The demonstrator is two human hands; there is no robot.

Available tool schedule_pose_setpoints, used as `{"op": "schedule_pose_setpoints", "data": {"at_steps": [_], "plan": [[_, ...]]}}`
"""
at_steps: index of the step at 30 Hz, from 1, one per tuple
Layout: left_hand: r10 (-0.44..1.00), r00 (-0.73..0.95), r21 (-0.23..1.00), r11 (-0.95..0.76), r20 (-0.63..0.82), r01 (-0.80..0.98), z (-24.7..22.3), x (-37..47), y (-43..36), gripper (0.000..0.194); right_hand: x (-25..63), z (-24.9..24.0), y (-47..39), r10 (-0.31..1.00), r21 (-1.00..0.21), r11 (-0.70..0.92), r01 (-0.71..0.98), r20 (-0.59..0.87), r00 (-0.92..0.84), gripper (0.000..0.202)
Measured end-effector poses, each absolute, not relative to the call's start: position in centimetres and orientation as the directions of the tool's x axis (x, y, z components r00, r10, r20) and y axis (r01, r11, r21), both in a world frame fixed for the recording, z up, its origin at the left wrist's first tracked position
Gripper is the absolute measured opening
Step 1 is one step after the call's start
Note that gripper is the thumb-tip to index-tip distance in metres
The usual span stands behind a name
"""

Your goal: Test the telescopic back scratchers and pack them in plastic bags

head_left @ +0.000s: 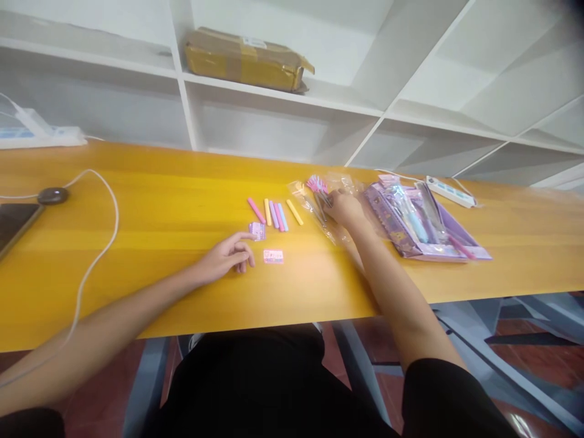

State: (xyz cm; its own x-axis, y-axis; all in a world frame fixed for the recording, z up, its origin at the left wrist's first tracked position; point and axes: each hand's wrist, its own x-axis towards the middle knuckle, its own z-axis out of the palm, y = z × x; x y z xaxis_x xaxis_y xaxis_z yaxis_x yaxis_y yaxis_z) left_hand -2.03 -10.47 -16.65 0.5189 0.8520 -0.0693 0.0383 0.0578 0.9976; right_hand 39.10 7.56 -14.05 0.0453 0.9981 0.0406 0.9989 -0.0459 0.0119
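Observation:
My left hand (229, 254) rests low over the table, its index finger stretched out to a small purple printed card or packet (257, 231) and the other fingers loosely bent. Nearer me lies a small pink printed card (273, 257). Beyond these is a row of short pastel sticks (275, 215) in pink, yellow, purple and blue. My right hand (344, 207) is closed at dark, slim pieces (322, 204) beside a pink-and-blue striped object (316, 183); its fingertips are partly hidden. Clear plastic wrappers (336, 234) lie under and around this hand.
An open purple box (392, 228) holding packaged stationery stands right of my right hand. Power strips (451, 191) lie at the back. A white cable (114, 201), a black mouse (53, 195) and a dark device (18, 222) are at left. A taped carton (244, 61) sits on the shelf.

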Motion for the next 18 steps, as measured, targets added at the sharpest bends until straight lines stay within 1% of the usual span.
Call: {"op": "schedule_pose_setpoints", "data": {"at_steps": [4,6,8,10,12,15,18], "plan": [[0.85,0.523,0.998,0.061,-0.065,0.024,-16.8,-1.8,-10.5,0.053,38.5,-13.7,7.3,0.996,0.036,-0.067,0.997,0.055,0.065,0.048],[0.85,0.523,0.998,0.062,-0.057,0.008,-17.1,-1.6,-10.4,0.052,37.8,-12.8,7.3,0.994,0.029,-0.07,0.997,0.083,0.068,0.045],[0.85,0.525,0.998,0.063,-0.05,-0.007,-17.4,-1.4,-10.4,0.052,36.4,-11.6,7.1,0.991,0.006,-0.046,0.999,0.125,0.045,0.037],[0.85,0.525,0.998,0.063,-0.045,-0.015,-17.5,-1.4,-10.4,0.051,34.0,-10.3,6.8,0.989,-0.035,0.019,0.999,0.144,-0.014,0.036],[0.85,0.526,0.998,0.06,-0.043,-0.014,-17.6,-1.4,-10.5,0.05,31.0,-9.2,6.2,0.987,-0.089,0.111,0.99,0.123,-0.099,0.035],[0.846,0.531,0.999,0.053,-0.043,-0.004,-17.4,-1.6,-10.6,0.05,26.0,-8.5,5.1,0.969,-0.17,0.248,0.954,0.061,-0.241,0.025],[0.841,0.539,0.999,0.047,-0.044,0.008,-17.2,-1.7,-10.5,0.051,21.5,-8.9,3.9,0.946,-0.225,0.306,0.925,-0.04,-0.323,0.028]]}}
